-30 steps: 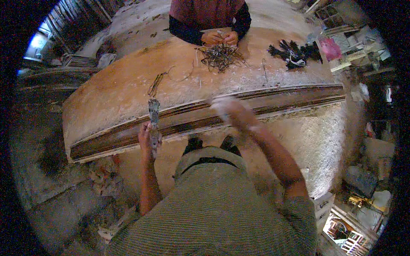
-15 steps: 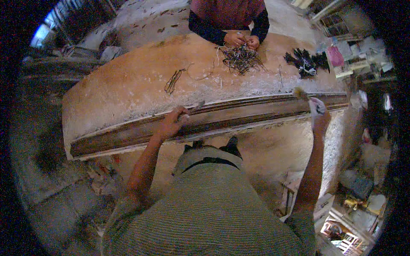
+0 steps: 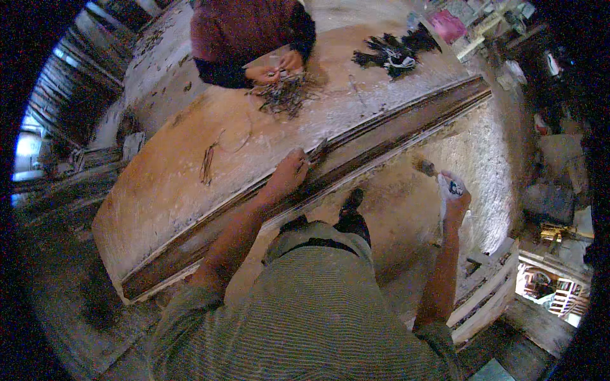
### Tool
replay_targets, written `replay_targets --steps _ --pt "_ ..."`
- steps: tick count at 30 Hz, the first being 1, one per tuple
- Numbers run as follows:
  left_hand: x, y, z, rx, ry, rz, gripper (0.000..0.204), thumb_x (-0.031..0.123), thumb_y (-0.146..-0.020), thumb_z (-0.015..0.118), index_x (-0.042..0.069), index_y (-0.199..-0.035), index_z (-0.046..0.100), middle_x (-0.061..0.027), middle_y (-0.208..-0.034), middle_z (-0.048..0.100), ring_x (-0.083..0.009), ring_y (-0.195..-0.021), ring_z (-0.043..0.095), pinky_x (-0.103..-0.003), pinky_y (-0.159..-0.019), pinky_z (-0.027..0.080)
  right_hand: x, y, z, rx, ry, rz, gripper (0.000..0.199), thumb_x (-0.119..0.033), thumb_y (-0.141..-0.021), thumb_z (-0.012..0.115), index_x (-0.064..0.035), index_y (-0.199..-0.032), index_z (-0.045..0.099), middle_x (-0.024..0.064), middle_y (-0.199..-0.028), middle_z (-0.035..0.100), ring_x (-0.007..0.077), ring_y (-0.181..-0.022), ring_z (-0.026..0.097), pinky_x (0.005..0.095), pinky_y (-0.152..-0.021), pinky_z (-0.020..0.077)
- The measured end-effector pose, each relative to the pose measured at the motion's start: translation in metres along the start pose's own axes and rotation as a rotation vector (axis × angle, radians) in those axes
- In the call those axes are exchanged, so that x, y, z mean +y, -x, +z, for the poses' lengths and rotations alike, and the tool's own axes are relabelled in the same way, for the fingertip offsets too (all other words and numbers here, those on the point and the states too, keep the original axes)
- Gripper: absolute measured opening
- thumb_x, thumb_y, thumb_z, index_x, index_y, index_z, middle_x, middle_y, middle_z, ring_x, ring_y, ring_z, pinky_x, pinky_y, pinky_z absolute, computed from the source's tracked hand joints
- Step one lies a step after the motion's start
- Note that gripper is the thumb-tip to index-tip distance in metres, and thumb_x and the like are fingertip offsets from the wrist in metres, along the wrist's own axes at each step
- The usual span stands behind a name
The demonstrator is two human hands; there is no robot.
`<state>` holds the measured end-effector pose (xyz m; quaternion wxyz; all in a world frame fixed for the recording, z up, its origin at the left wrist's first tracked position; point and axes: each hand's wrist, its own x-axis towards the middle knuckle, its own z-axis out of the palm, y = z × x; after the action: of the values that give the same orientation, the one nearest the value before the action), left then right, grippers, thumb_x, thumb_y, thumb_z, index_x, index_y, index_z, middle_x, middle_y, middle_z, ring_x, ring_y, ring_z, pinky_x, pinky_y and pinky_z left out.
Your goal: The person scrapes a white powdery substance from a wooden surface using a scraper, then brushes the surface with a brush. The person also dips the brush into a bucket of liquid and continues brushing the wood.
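Note:
A long wooden moulding (image 3: 365, 143) with dark grooves and pale edges runs slantwise in front of me. My left hand (image 3: 292, 170) is closed over its middle, and a small, dark, narrow tool (image 3: 319, 151) sticks out past the fingertips along the grooves; its kind is unclear. On the near side of the moulding, apart from it, my right hand (image 3: 455, 192) is wrapped round a brush (image 3: 426, 167). The brush's tan bristles point up and to the left. Something pale covers part of that hand.
Across from me a person's hands (image 3: 276, 73) work at a tangle of dark strands (image 3: 286, 98). Black gloves (image 3: 391, 56) lie at the far right, near a pink item (image 3: 448, 26). A thin loop of cord (image 3: 208, 164) lies left. A wooden crate (image 3: 486, 289) stands at lower right.
My view has turned, so the moulding now slants up to the right. My right hand has drawn the brush off the moulding's far end toward me. The left hand stays at the moulding.

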<state>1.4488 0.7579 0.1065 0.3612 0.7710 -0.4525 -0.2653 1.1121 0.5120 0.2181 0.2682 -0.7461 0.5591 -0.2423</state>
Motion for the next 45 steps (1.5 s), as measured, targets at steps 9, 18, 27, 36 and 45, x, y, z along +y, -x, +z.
replay_targets --steps 9,18,27,36,45 --pt "0.102 -0.192 0.103 -0.130 -0.124 0.102 0.027 0.026 -0.093 0.053 0.001 -0.102 0.054 -0.0225 -0.099 0.060 -0.0399 -0.093 0.058 -0.047 -0.083 0.046 0.093 -0.052 0.003 -0.148 -0.582 0.050 0.016 -0.016 -0.087 0.070 -0.0055 -0.099 0.072 0.0024 -0.090 0.069 0.0102 -0.077 0.060 0.0250 -0.072 0.0485" --pt "0.184 -0.178 0.009 -0.080 0.165 0.012 0.023 0.022 -0.092 0.066 0.003 -0.103 0.060 -0.0046 -0.093 0.057 -0.0160 -0.084 0.056 -0.032 -0.077 0.048 -0.043 0.013 0.180 -0.896 -0.779 -1.143 0.048 -0.013 -0.086 0.061 -0.0048 -0.132 0.050 0.0155 -0.131 0.055 0.0350 -0.116 0.053 0.0432 -0.102 0.0408" --pt "0.117 0.097 -0.017 0.239 0.634 -0.807 0.027 0.035 -0.094 0.061 0.011 -0.107 0.058 0.0011 -0.079 0.053 -0.0090 -0.062 0.047 -0.026 -0.051 0.041 0.034 -0.216 0.106 -0.410 0.046 -0.702 0.041 -0.014 -0.084 0.062 -0.0043 -0.123 0.055 0.0166 -0.121 0.059 0.0353 -0.111 0.056 0.0439 -0.098 0.0430" --pt "0.023 0.289 0.036 0.228 0.710 -0.948 0.033 0.041 -0.092 0.061 0.010 -0.103 0.058 -0.0005 -0.077 0.055 -0.0118 -0.059 0.050 -0.026 -0.047 0.040 -0.111 0.031 0.202 -0.799 -0.422 -0.822 0.035 -0.016 -0.083 0.064 -0.0037 -0.115 0.060 0.0177 -0.111 0.063 0.0356 -0.105 0.059 0.0447 -0.094 0.0451" --pt "-0.187 0.418 0.127 0.702 1.679 -0.910 0.030 0.039 -0.090 0.058 0.009 -0.095 0.056 -0.0055 -0.071 0.056 -0.0174 -0.052 0.053 -0.028 -0.039 0.040 -0.134 0.105 0.260 -0.812 0.016 -0.894 0.030 -0.020 -0.082 0.066 -0.0033 -0.107 0.066 0.0183 -0.101 0.067 0.0348 -0.098 0.062 0.0439 -0.089 0.0480"
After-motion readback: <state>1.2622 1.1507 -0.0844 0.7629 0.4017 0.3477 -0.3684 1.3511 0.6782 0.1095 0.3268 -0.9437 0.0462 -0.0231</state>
